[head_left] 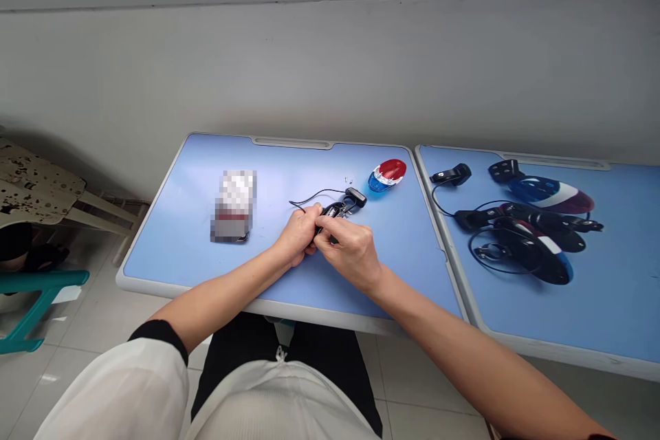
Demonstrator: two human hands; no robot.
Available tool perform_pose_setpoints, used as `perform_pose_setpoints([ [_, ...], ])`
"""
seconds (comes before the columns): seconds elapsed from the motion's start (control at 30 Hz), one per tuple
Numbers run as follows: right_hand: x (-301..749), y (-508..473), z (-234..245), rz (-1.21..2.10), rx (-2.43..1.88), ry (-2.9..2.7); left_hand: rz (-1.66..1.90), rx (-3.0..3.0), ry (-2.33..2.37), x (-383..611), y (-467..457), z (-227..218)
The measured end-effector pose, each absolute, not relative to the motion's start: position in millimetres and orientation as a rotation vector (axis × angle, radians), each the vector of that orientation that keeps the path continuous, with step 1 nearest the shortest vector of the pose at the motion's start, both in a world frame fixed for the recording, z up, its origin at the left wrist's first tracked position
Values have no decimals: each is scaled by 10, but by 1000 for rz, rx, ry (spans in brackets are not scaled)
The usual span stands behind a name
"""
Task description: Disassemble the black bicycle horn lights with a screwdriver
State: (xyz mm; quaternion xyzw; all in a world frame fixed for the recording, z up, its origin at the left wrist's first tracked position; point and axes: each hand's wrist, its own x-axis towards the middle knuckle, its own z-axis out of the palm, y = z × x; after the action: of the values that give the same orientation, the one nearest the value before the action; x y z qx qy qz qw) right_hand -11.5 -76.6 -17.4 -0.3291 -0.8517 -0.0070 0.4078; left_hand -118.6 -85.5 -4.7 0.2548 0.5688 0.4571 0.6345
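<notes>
Both my hands meet over the blue folding table (170,247). My left hand (298,237) is shut around a small black plastic bracket (333,210), and my right hand (346,254) pinches the same bracket from the near side. My fingers hide part of it. A thin black wire (314,194) loops from it to the left across the tabletop. Beyond my fingers lies a red, white and blue oval lamp (387,175), apart from my hands. Several tiny metal parts (349,180) lie near it. To my left stands a box (233,206), its surface blurred out.
A second blue table (608,309) adjoins on the right, holding several black brackets, coiled wire and oval lamps (541,196). A grey wall (330,69) runs behind both tables. A worn folded chair (36,182) and a teal stool (41,295) stand at the left on the tiled floor.
</notes>
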Motion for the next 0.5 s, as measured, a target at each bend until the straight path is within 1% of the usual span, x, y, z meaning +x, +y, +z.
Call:
perform_pose_setpoints([
  [0.2, -103, -731, -130, 133, -823, -2147, 1048, 610, 1266, -1198, -854, -67],
  [0.5, -143, -694, -184, -8, -767, -2134, 1076, 575, 1310, -1181, -835, -65],
])
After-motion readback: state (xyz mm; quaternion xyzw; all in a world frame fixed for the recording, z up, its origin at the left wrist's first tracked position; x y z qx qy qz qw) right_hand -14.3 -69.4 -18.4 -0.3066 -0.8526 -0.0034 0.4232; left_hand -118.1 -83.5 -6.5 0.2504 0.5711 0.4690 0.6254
